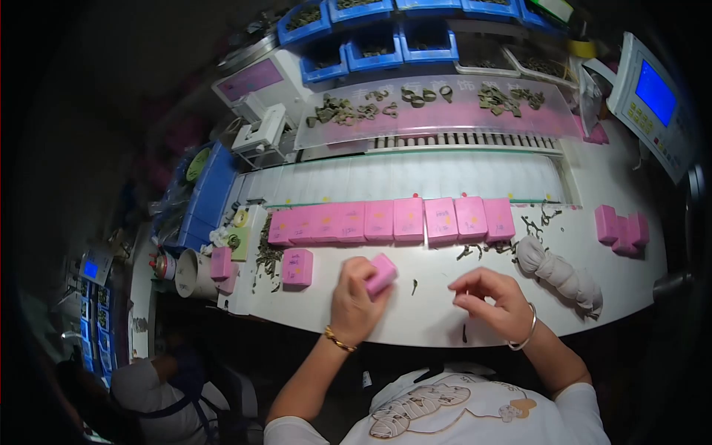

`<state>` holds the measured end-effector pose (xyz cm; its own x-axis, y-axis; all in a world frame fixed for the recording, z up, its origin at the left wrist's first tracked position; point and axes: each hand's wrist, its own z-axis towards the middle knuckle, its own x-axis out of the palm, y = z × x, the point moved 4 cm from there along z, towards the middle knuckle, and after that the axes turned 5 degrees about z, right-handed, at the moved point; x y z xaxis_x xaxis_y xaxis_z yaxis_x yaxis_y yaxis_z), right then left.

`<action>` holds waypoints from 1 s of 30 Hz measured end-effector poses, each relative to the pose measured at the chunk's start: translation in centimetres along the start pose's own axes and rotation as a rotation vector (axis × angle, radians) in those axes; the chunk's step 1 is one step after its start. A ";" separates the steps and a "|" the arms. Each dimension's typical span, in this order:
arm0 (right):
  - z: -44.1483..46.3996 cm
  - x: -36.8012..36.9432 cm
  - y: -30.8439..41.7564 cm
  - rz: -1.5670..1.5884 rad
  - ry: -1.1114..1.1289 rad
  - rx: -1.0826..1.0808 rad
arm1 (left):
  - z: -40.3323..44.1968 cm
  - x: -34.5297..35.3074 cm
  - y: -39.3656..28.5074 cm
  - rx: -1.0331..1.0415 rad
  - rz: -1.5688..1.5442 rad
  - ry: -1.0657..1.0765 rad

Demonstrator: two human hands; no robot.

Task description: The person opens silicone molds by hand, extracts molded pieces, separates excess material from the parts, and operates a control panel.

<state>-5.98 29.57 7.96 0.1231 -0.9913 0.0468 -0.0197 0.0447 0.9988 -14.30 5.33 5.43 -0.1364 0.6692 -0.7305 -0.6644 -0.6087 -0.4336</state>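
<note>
My left hand [357, 302] is wrapped round a pink block [381, 273], which it holds tilted just above the white table. To the right, my right hand [492, 298] hovers with curved fingers, a gap between thumb and forefinger, and nothing visible in it. Between the hands a small dark piece [414, 287] lies on the table. Another thin dark piece [465, 334] is below my right hand, near the front edge. A separate pink block [297, 268] with handwriting stands left of my left hand.
A row of marked pink blocks [378, 221] stands behind my hands. Dark metal bits [267, 259] lie at its left end. A twisted white cloth [558, 276] and more pink blocks [621, 230] are right. Blue bins [374, 61] line the back; a person [174, 389] sits left.
</note>
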 end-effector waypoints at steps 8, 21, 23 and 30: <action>-2.6 -3.5 1.8 -0.466 -0.356 -0.445 | 3.2 6.6 -8.5 0.177 -0.481 0.110; -3.4 -3.6 0.5 -0.732 -0.277 -0.464 | 3.7 5.5 -6.1 -0.143 -0.758 0.644; -3.1 -3.4 0.4 -0.780 -0.228 -0.451 | 4.2 5.5 -6.7 -0.166 -0.744 0.647; -2.5 -3.9 0.6 -0.923 -0.141 -0.469 | 5.2 7.5 -6.6 0.083 -0.683 0.718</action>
<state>-3.95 33.74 8.41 -0.2229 -0.6691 -0.7090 0.4142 -0.7234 0.5524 -14.76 16.60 5.51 0.7537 0.4320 -0.4953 -0.4872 -0.1386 -0.8622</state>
